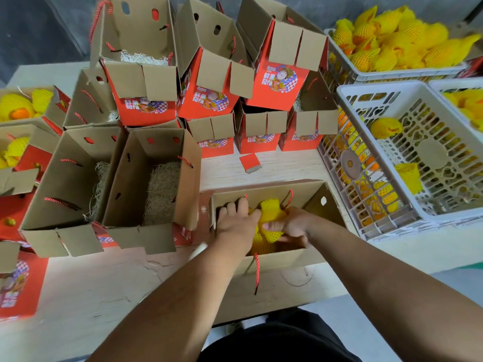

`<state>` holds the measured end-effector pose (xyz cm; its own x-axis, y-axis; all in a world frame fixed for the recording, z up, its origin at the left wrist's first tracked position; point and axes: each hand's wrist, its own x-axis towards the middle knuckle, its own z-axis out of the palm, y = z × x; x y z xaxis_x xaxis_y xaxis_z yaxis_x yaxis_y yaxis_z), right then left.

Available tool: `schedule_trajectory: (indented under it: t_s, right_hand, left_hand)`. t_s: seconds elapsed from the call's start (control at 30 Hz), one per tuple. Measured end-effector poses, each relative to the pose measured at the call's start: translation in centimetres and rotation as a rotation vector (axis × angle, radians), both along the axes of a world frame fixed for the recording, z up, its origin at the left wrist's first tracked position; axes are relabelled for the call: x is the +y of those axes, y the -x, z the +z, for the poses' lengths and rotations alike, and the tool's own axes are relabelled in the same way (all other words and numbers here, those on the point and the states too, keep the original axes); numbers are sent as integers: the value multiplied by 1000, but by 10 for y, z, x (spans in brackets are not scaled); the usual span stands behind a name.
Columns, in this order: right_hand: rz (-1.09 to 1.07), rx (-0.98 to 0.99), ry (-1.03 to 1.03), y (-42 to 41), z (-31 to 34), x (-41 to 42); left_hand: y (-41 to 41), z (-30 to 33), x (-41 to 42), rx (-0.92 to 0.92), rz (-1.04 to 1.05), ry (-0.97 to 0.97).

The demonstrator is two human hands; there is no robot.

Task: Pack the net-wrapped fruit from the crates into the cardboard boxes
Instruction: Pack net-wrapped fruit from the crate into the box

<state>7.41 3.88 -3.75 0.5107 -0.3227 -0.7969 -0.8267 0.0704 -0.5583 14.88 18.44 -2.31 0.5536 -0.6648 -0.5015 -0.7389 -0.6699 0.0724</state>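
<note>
An open cardboard box (pixel 277 259) stands at the table's front edge, right before me. Both hands reach into it. My left hand (pixel 236 223) lies palm down on yellow net-wrapped fruit at the box's left side. My right hand (pixel 291 224) grips a yellow net-wrapped fruit (pixel 271 218) between thumb and fingers. More netted fruit (pixel 262 245) lies below in the box. A white crate (pixel 407 155) on the right holds one wrapped fruit (pixel 385 128) and an empty yellow net (pixel 409 177).
Two open boxes with straw padding (pixel 162 189) sit to the left. Red printed boxes (pixel 214 100) are stacked at the back. A far crate (pixel 392 43) is heaped with netted fruit. Filled boxes (pixel 18 105) stand at the far left. A small red block (pixel 250 163) lies on the table.
</note>
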Motion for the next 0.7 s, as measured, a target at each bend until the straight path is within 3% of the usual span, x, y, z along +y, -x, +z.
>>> schedule_trajectory:
  t_s: [0.13,0.27,0.33,0.47,0.7]
  right_hand:
    - [182,50,313,-5,-3,9]
    - [-23,-80,146,-3,-3,9]
    - [64,-57,221,-3,0,10]
    - [406,157,397,-5,-3,18]
    - [259,68,261,0,-2,2]
  left_hand:
    - [2,-3,-3,-60,63,7]
    - [0,-5,0,-236,73,69]
    - [-2,-6,-1,-268,57,20]
    - [-4,-14,-3,-144,-40,-145]
    - [-7,-15,-1,-127,-47,81]
